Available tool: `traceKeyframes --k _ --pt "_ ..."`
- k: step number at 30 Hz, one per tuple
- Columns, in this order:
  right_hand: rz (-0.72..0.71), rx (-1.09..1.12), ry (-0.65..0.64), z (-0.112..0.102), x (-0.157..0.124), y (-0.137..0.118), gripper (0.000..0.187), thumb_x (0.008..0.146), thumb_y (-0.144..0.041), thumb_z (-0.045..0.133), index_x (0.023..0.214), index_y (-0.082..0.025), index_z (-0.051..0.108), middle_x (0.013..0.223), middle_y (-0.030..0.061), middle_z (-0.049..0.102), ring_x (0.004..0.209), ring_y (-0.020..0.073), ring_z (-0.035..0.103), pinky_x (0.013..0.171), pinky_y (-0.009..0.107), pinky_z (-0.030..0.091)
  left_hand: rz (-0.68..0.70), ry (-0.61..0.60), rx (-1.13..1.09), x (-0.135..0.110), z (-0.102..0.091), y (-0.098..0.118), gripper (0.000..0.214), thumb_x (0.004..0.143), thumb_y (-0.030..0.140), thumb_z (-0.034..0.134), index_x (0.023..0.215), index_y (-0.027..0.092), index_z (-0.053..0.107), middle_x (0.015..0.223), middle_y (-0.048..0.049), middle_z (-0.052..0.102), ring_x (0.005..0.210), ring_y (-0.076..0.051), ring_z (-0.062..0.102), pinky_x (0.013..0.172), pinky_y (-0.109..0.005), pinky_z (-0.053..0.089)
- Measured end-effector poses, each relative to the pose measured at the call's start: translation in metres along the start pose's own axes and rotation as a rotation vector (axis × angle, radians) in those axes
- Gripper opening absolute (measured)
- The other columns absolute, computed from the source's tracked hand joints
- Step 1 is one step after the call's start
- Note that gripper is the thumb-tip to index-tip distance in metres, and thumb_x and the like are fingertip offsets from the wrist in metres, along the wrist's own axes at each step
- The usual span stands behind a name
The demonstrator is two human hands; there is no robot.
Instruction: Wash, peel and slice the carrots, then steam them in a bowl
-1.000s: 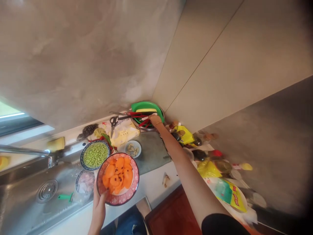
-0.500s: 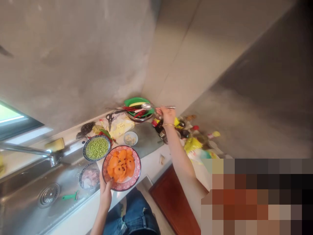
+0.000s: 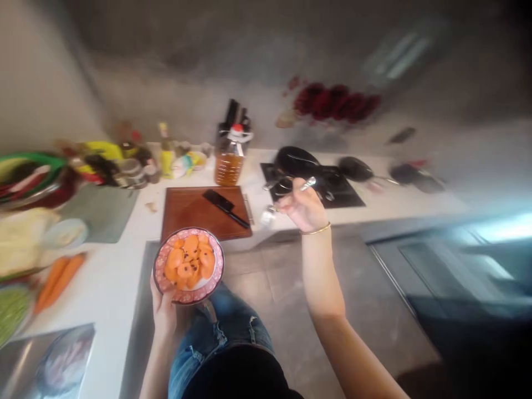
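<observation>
My left hand [image 3: 164, 310] grips the lower left edge of a pink-rimmed plate [image 3: 195, 295], thumb over the rim. Orange carrot slices [image 3: 191, 263] with small dark bits lie on the plate, held above the counter's front edge. Out to the right, my right hand [image 3: 305, 208] is closed around a metal spoon [image 3: 268, 215]. The spoon's bowl points left and is blurred; its handle end sticks out past my fingers.
A cleaver [image 3: 226, 208] lies on a brown cutting board [image 3: 183, 208], with an oil jug [image 3: 228, 166] behind. Beyond my right hand, a black wok [image 3: 297, 159] sits on the stove [image 3: 349, 194]. Whole carrots [image 3: 58, 280] lie left, near the sink [image 3: 20, 366].
The view has swung right from the sink to the cutting board and stove. The plate stays in my left hand; my right hand with the spoon has moved from the sauce bottles to before the stove.
</observation>
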State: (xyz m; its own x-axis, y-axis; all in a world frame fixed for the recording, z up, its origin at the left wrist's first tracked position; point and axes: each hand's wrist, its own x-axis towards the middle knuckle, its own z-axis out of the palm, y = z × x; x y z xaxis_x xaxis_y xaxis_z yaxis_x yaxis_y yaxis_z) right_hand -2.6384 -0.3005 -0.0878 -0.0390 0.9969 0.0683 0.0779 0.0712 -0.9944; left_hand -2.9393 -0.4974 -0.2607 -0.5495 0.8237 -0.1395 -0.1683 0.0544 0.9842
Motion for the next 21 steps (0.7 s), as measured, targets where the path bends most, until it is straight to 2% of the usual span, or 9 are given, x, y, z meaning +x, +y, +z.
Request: traceKeyframes --k 2,5,8,11,13,15,18,21 --pt "0.114 -0.232 0.182 -0.072 -0.039 0.023 0.021 0.091 -0.032 0.057 0.073 -0.023 0.058 0.058 -0.0045 0.069 0.058 0.0113 0.07 0.062 0.019 0.057 -0.082 -0.075 -0.018 -0.017 0.041 -0.001 0.073 0.079 0.031 0.066 0.148 0.024 0.045 0.146 -0.0093 0.054 0.14 -0.031 0.047 0.118 -0.044 0.035" --pt "0.273 -0.384 0.398 -0.171 -0.101 0.06 0.025 0.084 -0.024 0.063 0.06 -0.022 0.058 0.052 -0.0001 0.066 0.059 0.0125 0.07 0.063 0.016 0.055 -0.154 -0.251 -0.037 -0.045 0.107 -0.004 0.076 0.075 0.029 0.067 0.148 0.024 0.045 0.151 -0.0086 0.05 0.144 -0.031 0.041 0.122 -0.045 0.028" --pt "0.28 -0.249 0.613 -0.274 -0.17 0.088 0.03 0.079 -0.019 0.072 0.058 -0.023 0.052 0.051 -0.0004 0.066 0.063 0.0181 0.073 0.067 0.025 0.059 -0.16 -0.455 -0.039 -0.078 0.18 -0.016 0.079 0.072 0.028 0.068 0.148 0.023 0.045 0.152 -0.0092 0.049 0.146 -0.03 0.039 0.123 -0.044 0.026" --pt "0.226 -0.101 0.917 -0.371 -0.241 0.113 0.034 0.085 -0.023 0.065 0.057 -0.024 0.046 0.051 -0.0051 0.065 0.06 0.0132 0.071 0.067 0.023 0.058 -0.2 -0.618 -0.019 -0.116 0.261 -0.036 0.082 0.072 0.028 0.068 0.15 0.022 0.042 0.152 -0.0105 0.049 0.145 -0.032 0.04 0.122 -0.046 0.026" --pt "0.279 -0.108 1.071 -0.427 -0.281 0.131 0.037 0.087 -0.021 0.058 0.052 -0.025 0.045 0.043 -0.0076 0.057 0.049 0.01 0.064 0.063 0.018 0.055 -0.229 -0.712 0.008 -0.146 0.32 -0.05 0.084 0.073 0.029 0.068 0.151 0.022 0.039 0.153 -0.0107 0.048 0.145 -0.032 0.039 0.122 -0.047 0.027" --pt "0.334 -0.124 1.158 -0.478 -0.314 0.147 0.039 0.083 -0.017 0.06 0.048 -0.025 0.045 0.037 -0.0084 0.05 0.041 0.011 0.058 0.058 0.018 0.054 -0.229 -0.801 0.04 -0.181 0.381 -0.062 0.084 0.074 0.029 0.067 0.152 0.023 0.038 0.154 -0.0103 0.046 0.146 -0.031 0.038 0.122 -0.045 0.028" --pt "0.325 -0.094 1.252 -0.551 -0.357 0.159 0.038 0.08 -0.016 0.069 0.051 -0.024 0.045 0.044 -0.0046 0.059 0.05 0.0159 0.067 0.062 0.027 0.058 -0.194 -0.892 0.045 -0.24 0.471 -0.073 0.086 0.073 0.028 0.066 0.154 0.022 0.035 0.157 -0.0105 0.044 0.147 -0.031 0.038 0.122 -0.043 0.029" --pt "0.336 -0.119 1.344 -0.617 -0.39 0.166 0.041 0.09 -0.028 0.058 0.052 -0.025 0.041 0.049 -0.0048 0.062 0.058 0.0152 0.071 0.065 0.028 0.06 -0.197 -0.946 0.02 -0.295 0.555 -0.082 0.089 0.071 0.026 0.065 0.154 0.019 0.034 0.158 -0.0114 0.041 0.147 -0.03 0.037 0.122 -0.041 0.03"
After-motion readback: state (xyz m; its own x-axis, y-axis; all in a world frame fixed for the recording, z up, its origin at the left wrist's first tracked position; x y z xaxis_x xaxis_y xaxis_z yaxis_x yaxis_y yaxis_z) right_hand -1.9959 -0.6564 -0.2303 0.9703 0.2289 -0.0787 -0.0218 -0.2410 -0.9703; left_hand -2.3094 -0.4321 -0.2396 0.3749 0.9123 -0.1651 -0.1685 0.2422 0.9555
